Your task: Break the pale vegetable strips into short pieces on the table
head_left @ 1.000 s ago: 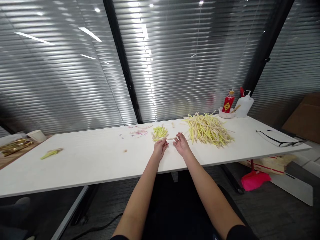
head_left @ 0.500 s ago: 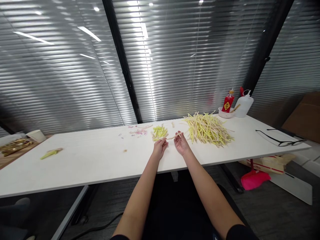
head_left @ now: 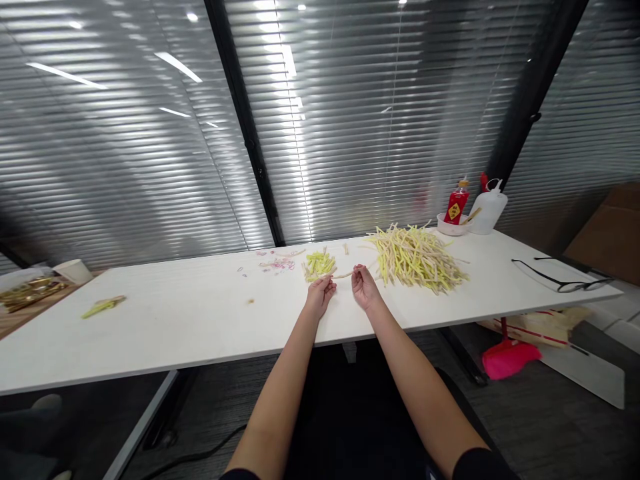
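A thin pale stalk stretches between my two hands above the white table. My left hand is closed on its left end. At its right end, the fingers of my right hand are pinched together. Just behind my left hand lies a small pile of short yellow-green pieces. To the right of my right hand is a large heap of long pale-yellow stalks. Whether these are beans or another stalk vegetable, I cannot tell.
Small pink and purple loops, like rubber bands, lie behind left. A yellow-green bundle is far left. At the back right stand a red-labelled bottle in a bowl and a white squeeze bottle. Glasses lie right.
My right hand has turned slightly and moved a little to the right, and the stalk's end no longer sticks out past its fingers. My left hand stays in place.
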Demonstrator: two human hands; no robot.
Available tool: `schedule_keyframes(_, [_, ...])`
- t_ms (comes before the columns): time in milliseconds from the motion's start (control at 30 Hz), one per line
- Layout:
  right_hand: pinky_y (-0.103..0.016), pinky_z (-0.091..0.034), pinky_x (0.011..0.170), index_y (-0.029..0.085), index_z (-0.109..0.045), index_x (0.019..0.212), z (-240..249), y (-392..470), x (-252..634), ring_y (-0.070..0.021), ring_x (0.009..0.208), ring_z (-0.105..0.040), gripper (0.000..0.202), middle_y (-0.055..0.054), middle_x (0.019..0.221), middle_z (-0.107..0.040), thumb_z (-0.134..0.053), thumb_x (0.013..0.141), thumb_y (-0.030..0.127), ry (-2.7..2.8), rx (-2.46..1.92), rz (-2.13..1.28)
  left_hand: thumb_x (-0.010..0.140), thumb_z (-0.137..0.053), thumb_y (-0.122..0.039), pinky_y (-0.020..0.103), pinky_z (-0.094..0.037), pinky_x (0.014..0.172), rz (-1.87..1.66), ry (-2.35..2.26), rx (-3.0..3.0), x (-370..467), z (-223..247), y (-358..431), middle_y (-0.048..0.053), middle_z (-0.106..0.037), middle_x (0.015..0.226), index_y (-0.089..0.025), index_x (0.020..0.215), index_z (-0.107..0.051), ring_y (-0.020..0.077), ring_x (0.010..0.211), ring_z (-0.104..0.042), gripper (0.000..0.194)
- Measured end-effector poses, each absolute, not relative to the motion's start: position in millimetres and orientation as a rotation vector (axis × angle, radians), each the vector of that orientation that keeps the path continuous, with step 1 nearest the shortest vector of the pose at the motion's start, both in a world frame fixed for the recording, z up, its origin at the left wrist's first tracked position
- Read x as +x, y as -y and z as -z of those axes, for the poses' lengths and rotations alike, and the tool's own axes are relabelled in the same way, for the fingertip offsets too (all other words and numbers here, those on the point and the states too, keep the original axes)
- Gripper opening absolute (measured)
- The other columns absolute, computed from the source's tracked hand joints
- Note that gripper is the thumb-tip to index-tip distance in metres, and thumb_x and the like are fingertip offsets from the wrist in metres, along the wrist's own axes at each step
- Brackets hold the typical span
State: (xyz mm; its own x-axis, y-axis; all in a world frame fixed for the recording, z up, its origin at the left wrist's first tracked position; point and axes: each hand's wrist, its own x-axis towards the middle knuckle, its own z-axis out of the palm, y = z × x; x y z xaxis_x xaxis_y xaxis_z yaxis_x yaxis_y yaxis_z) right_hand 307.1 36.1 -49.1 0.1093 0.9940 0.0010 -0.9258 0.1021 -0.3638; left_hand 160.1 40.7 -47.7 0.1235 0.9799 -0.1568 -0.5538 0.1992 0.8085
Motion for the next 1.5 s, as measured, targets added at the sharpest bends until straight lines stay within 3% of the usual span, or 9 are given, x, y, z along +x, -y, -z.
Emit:
schedule_keyframes(200, [-0.01,-0.056,0.063,0.019,-0.064,0.069,50,-30,310,-0.0038,0.061,-0.065,0.022,0.004,0.071,-0.07,-0.082,0.059,0.011,0.324,-0.295,-1.52,0.075,-0.072,-0.026,0.019,-0.048,0.068,-1.208,-0.76,0.698,158,49,-41,0.001,-0.059,0.065,-0.014,0.08,-0.062,0.0086,0.064,-0.059,0.017])
schedule_keyframes(333, [-0.011,-0.057,0.064,0.02,-0.064,0.073,49,-25,313,-0.0039,0.063,-0.066,0.023,0.004,0.078,-0.069,-0.08,0.062,0.008,0.404,-0.258,-1.591,0.073,-0.073,-0.028,0.022,-0.049,0.072,-1.201,-0.747,0.729,158,50,-41,0.002,-0.061,0.068,-0.014,0.086,-0.063,0.0106,0.066,-0.061,0.022])
schedule_keyframes(533, [-0.012,-0.057,0.063,0.018,-0.063,0.073,47,-21,315,-0.0041,0.062,-0.065,0.016,0.002,0.079,-0.067,-0.077,0.067,0.012,0.441,-0.241,-1.665,0.073,-0.073,-0.029,0.025,-0.049,0.076,-1.22,-0.744,0.753,157,50,-42,0.003,-0.064,0.071,-0.016,0.094,-0.064,0.0126,0.07,-0.063,0.026])
schedule_keyframes(767, [-0.009,-0.054,0.055,0.017,-0.062,0.069,50,-22,312,-0.0008,0.053,-0.06,0.027,0.005,0.076,-0.061,-0.085,0.056,0.014,0.538,-0.174,-1.682,0.076,-0.071,-0.029,0.023,-0.049,0.077,-1.231,-0.695,0.735,155,53,-44,0.004,-0.065,0.08,-0.017,0.099,-0.063,0.012,0.075,-0.065,0.027])
schedule_keyframes(1200, [-0.006,-0.05,0.049,0.017,-0.054,0.061,50,-24,311,0.0019,0.047,-0.051,0.035,0.009,0.066,-0.053,-0.088,0.052,0.022,0.528,-0.174,-1.672,0.077,-0.07,-0.028,0.024,-0.049,0.08,-1.258,-0.763,0.708,157,51,-42,0.005,-0.067,0.081,-0.017,0.095,-0.064,0.0126,0.077,-0.065,0.022])
schedule_keyframes(1333, [-0.011,-0.053,0.054,0.019,-0.061,0.071,45,-22,310,-0.001,0.052,-0.056,0.029,0.007,0.074,-0.06,-0.085,0.056,0.019,0.548,-0.247,-1.592,0.077,-0.07,-0.026,0.024,-0.05,0.079,-1.271,-0.769,0.68,156,49,-43,0.005,-0.066,0.079,-0.017,0.096,-0.063,0.0127,0.077,-0.065,0.022])
schedule_keyframes(1433, [-0.014,-0.053,0.057,0.022,-0.065,0.089,42,-20,305,-0.003,0.058,-0.057,0.04,0.004,0.087,-0.065,-0.084,0.055,0.014,0.637,-0.3,-1.564,0.08,-0.066,-0.022,0.021,-0.05,0.078,-1.305,-0.754,0.589,155,48,-45,0.003,-0.065,0.077,-0.017,0.093,-0.062,0.0093,0.073,-0.064,0.015])
schedule_keyframes(1500, [-0.014,-0.049,0.051,0.024,-0.065,0.097,43,-19,300,-0.0022,0.054,-0.053,0.046,0.005,0.087,-0.064,-0.082,0.056,0.013,0.733,-0.363,-1.562,0.082,-0.064,-0.021,0.02,-0.049,0.078,-1.313,-0.737,0.57,154,48,-45,0.003,-0.065,0.077,-0.016,0.092,-0.062,0.0083,0.072,-0.063,0.012])
